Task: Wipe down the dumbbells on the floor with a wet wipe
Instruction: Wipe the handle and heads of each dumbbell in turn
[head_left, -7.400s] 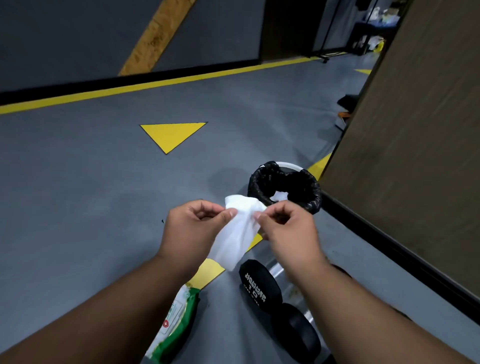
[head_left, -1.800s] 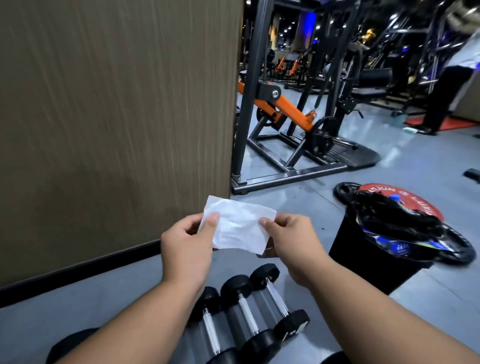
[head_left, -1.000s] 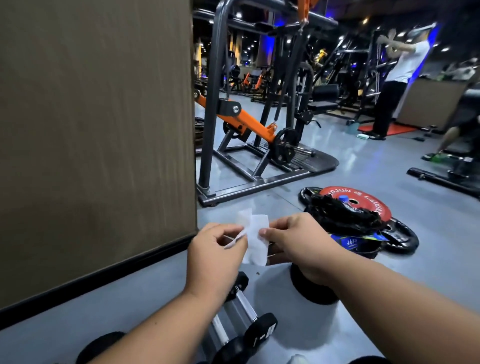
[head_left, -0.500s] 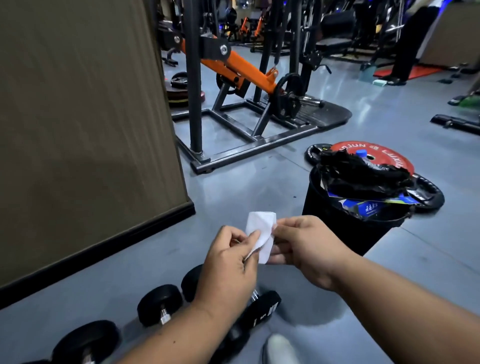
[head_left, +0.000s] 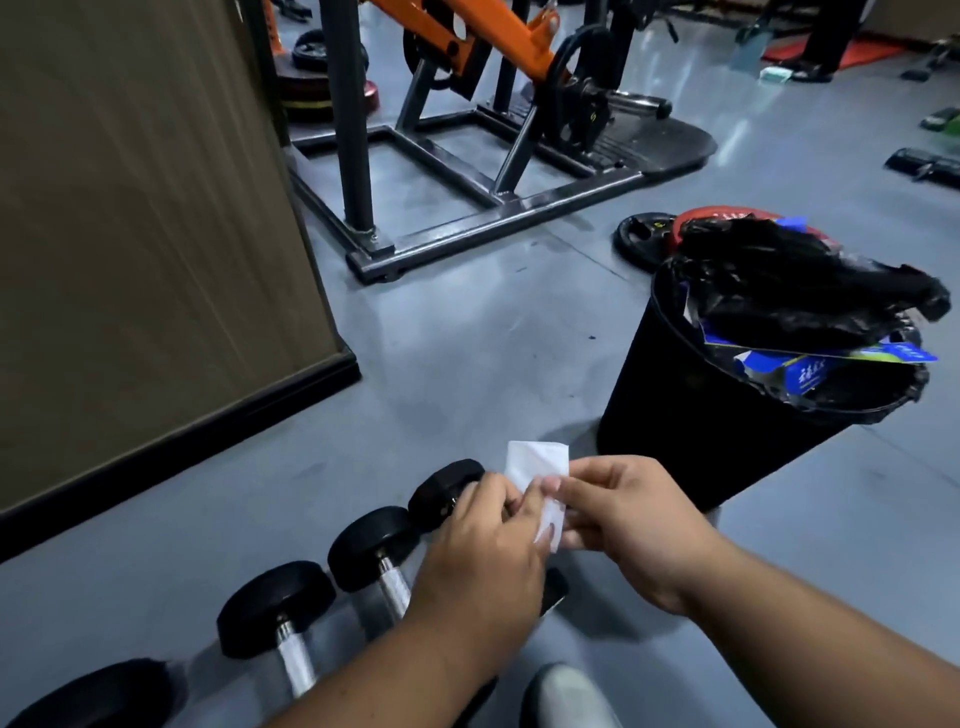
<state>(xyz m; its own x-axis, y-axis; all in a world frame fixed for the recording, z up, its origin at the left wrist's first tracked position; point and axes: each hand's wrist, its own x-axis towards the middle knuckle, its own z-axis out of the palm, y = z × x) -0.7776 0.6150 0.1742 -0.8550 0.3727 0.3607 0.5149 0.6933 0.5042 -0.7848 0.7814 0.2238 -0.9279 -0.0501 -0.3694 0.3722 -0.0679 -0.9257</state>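
White and folded small, the wet wipe (head_left: 537, 480) is pinched between both hands above the floor: the left hand (head_left: 485, 551) curls its fingertips round the wipe's near edge, and the right hand (head_left: 631, 519) nips the other side between thumb and forefinger. Both forearms reach in from the bottom edge. Below them, black-headed dumbbells (head_left: 371, 545) lie in a row on the grey floor (head_left: 467, 353), beside a brown wall panel (head_left: 135, 234). A black bin (head_left: 691, 415) stuffed with rubbish stands to the right, with an orange-and-steel gym machine (head_left: 467, 119) beyond.
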